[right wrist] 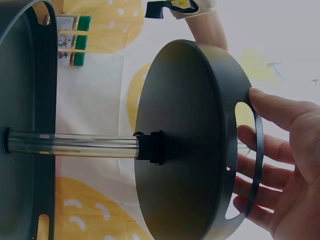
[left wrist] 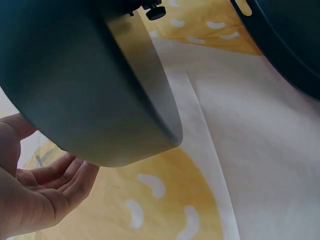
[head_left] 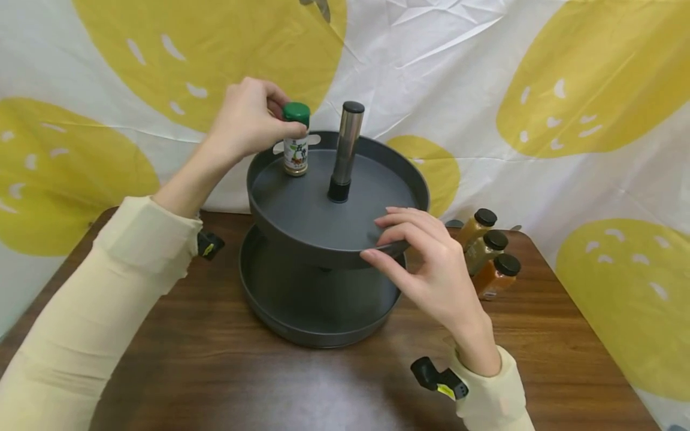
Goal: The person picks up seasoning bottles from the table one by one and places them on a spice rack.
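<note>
My left hand (head_left: 250, 117) pinches a small spice bottle (head_left: 296, 157) with a green cap between thumb and fingers. The bottle stands upright on the far left of the upper tier (head_left: 302, 209) of a dark grey two-tier round tray, beside its steel post (head_left: 347, 146). In the left wrist view the tray wall (left wrist: 100, 125) hides the bottle from sight. With thumb outside and fingers curled over the edge, my right hand (head_left: 431, 269) grips the upper tier's near right rim. Its fingers show through the slotted handle (right wrist: 245, 160) in the right wrist view.
Three spice jars with black caps (head_left: 495, 240) stand in a row on the wooden table (head_left: 188, 359), right of the tray. The lower tier (head_left: 323, 323) rests on the table. Several green-capped bottles (right wrist: 72, 42) show in the right wrist view. A lemon-patterned cloth (head_left: 431, 66) hangs behind.
</note>
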Available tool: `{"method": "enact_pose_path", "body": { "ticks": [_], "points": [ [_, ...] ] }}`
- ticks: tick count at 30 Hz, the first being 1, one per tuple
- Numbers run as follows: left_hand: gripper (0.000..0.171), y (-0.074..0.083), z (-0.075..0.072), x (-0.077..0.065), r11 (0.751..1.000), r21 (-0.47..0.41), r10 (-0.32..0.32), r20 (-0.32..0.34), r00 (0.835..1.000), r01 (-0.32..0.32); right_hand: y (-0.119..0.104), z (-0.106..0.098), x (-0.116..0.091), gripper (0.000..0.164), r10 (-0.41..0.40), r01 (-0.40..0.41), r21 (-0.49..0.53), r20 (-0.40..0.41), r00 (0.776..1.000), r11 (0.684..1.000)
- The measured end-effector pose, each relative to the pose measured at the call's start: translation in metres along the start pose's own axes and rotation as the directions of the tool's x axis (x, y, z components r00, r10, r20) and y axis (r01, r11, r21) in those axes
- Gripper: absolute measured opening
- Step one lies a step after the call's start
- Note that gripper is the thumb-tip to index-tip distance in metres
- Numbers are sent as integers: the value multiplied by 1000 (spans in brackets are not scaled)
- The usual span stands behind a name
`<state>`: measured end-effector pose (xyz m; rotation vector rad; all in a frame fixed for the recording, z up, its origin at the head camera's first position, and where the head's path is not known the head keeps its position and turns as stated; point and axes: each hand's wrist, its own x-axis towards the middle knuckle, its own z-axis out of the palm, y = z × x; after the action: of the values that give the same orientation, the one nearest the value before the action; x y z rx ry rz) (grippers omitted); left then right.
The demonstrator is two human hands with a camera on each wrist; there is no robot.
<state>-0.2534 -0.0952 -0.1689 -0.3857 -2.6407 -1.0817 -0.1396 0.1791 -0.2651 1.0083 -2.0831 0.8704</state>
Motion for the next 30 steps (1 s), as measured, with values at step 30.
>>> {"method": "enact_pose_path", "body": {
  "ticks": [30],
  "points": [
    [62, -7, -5, -12, 994, -106, -30, 19, 999, 32, 2, -3, -2, 41, 14, -14, -9, 4, 1000, 1000]
  ]
}}
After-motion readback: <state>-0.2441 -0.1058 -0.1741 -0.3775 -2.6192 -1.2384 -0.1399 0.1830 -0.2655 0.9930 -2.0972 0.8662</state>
